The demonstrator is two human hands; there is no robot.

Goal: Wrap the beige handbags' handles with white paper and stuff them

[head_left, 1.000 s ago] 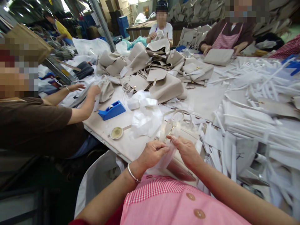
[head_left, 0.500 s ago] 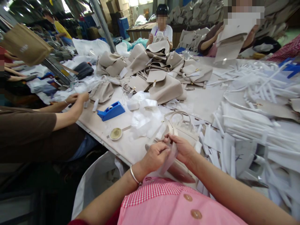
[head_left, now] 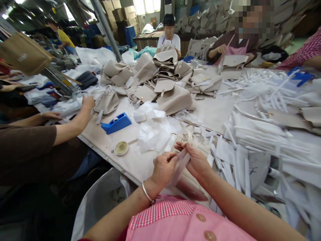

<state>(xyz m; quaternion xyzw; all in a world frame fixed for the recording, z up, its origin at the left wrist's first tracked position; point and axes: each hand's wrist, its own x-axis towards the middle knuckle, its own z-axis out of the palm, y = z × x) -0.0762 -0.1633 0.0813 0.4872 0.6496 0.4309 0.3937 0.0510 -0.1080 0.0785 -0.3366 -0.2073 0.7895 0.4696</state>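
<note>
Close to my body, above the table's front edge, my left hand [head_left: 164, 167] pinches one side of a thin translucent strip [head_left: 180, 167]. My right hand [head_left: 197, 160] grips the strip's upper part between thumb and fingers, just right of my left hand. Beneath and behind both hands lies a beige bag [head_left: 193, 182], partly hidden by them, with looped beige straps [head_left: 192, 130] beyond my fingertips. Crumpled white wrapping [head_left: 152, 129] sits to the left of the straps.
A blue tape dispenser [head_left: 116, 123] and a round tin [head_left: 121, 148] stand at the left. Beige bags [head_left: 175, 97] are heaped mid-table. White strips [head_left: 265, 134] cover the right side. A co-worker's arm [head_left: 72, 125] reaches in from the left; other people sit across.
My hands have moved slightly apart, with the strip more stretched between them. Across the table, a person has lowered a beige bag. The left co-worker's hands have separated.
</note>
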